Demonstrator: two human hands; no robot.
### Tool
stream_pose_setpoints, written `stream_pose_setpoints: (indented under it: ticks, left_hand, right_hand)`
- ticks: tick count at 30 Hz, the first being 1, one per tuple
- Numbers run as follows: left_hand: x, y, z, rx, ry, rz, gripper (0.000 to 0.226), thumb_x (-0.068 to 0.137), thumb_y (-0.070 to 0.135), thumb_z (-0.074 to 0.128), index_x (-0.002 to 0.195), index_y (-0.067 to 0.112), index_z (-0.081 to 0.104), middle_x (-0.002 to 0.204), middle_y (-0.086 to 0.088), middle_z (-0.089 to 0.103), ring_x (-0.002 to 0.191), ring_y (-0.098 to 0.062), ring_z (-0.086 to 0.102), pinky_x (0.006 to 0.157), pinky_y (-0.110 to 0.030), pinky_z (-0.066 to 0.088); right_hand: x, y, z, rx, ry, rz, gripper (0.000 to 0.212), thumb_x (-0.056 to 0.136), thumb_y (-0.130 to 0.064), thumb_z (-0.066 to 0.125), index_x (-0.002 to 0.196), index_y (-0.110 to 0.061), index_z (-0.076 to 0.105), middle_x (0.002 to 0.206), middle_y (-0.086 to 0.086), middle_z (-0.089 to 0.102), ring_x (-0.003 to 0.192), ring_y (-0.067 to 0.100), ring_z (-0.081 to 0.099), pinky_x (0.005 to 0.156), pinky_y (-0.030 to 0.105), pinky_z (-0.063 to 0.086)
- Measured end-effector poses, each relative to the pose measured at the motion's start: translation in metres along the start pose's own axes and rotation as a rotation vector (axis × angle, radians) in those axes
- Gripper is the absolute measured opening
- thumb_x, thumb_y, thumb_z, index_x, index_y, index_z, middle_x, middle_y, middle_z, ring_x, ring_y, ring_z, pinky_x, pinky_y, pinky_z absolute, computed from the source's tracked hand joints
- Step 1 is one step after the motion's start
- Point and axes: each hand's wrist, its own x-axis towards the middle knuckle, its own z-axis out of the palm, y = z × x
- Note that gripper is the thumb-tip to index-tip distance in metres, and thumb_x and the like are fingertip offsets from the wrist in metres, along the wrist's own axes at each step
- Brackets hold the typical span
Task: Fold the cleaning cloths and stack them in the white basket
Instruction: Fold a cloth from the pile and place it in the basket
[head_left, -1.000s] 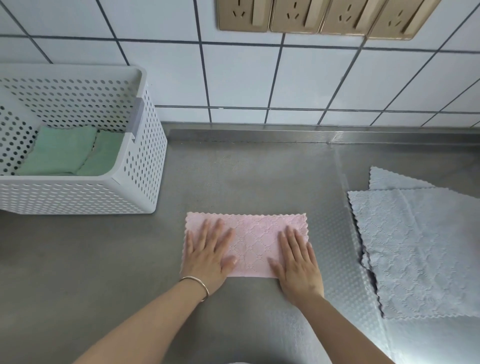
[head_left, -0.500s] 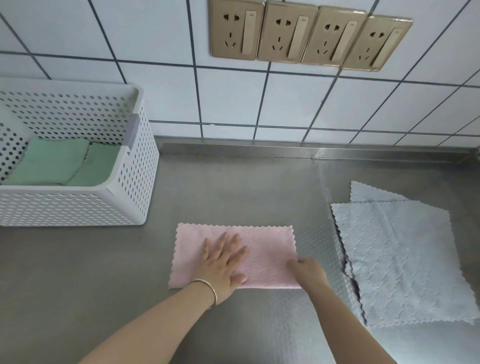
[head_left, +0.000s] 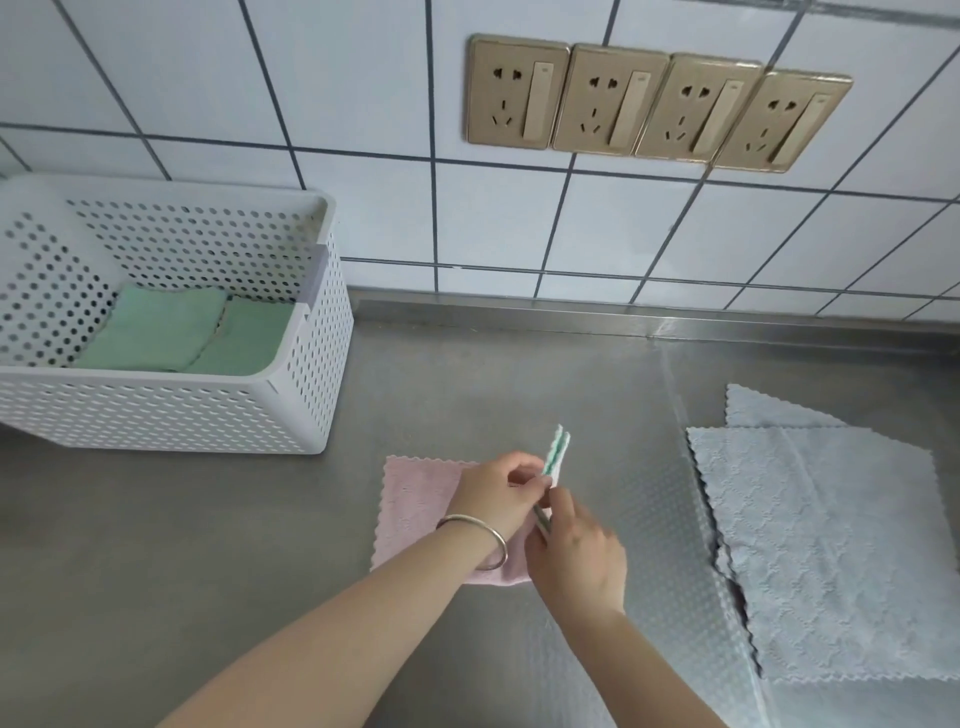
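Observation:
A pink cleaning cloth (head_left: 415, 499) lies folded on the steel counter in the middle. Its right half stands lifted on edge, showing a green and white underside. My left hand (head_left: 498, 493), with a metal bangle on the wrist, pinches the upper part of that raised edge. My right hand (head_left: 576, 561) pinches the lower part, close beside the left. The white perforated basket (head_left: 291, 410) stands at the back left and holds two folded green cloths (head_left: 156, 332) side by side.
Two grey cloths (head_left: 831, 551) lie flat and overlapped on the counter at the right. A tiled wall with a row of gold sockets (head_left: 654, 104) rises behind the steel counter (head_left: 156, 545).
Both hands were pressing the pink cloth flat. My right hand then took its right edge, and now both hands hold that edge lifted and swung toward the left. The camera view tilted upward.

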Motion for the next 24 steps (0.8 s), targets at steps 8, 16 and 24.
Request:
stream_pose_setpoints:
  ticks: [8, 16, 24]
  left_hand:
    - [0.011, -0.012, -0.014, 0.196, 0.1, -0.141, 0.015, 0.083, 0.027, 0.058, 0.075, 0.015, 0.06, 0.08, -0.009, 0.064, 0.077, -0.024, 0.054, 0.072, -0.027, 0.042]
    - [0.009, -0.054, -0.051, 0.229, 0.231, -0.192, 0.04, 0.093, 0.021, 0.047, 0.055, 0.017, 0.034, 0.073, -0.012, 0.05, 0.072, -0.024, 0.044, 0.059, -0.029, 0.022]
    - [0.009, -0.1, -0.071, 0.118, 0.278, -0.303, 0.033, 0.093, 0.021, 0.048, 0.121, 0.006, 0.057, 0.123, -0.017, 0.06, 0.114, -0.033, 0.054, 0.086, -0.031, 0.043]
  right_hand:
    - [-0.011, -0.016, 0.021, 0.108, 0.126, -0.276, 0.018, 0.062, -0.013, 0.042, 0.079, -0.019, 0.04, 0.058, -0.003, 0.047, 0.048, 0.019, 0.047, 0.05, 0.024, 0.031]
    - [-0.021, -0.011, 0.041, 0.064, -0.159, -0.294, 0.089, 0.046, -0.021, 0.074, 0.13, -0.015, 0.043, 0.136, 0.004, 0.052, 0.118, 0.017, 0.046, 0.089, 0.031, 0.052]
    - [-0.037, -0.018, 0.072, 0.008, -0.328, -0.363, 0.102, 0.042, -0.018, 0.08, 0.135, -0.021, 0.039, 0.155, 0.003, 0.02, 0.138, 0.021, 0.024, 0.097, 0.04, 0.043]
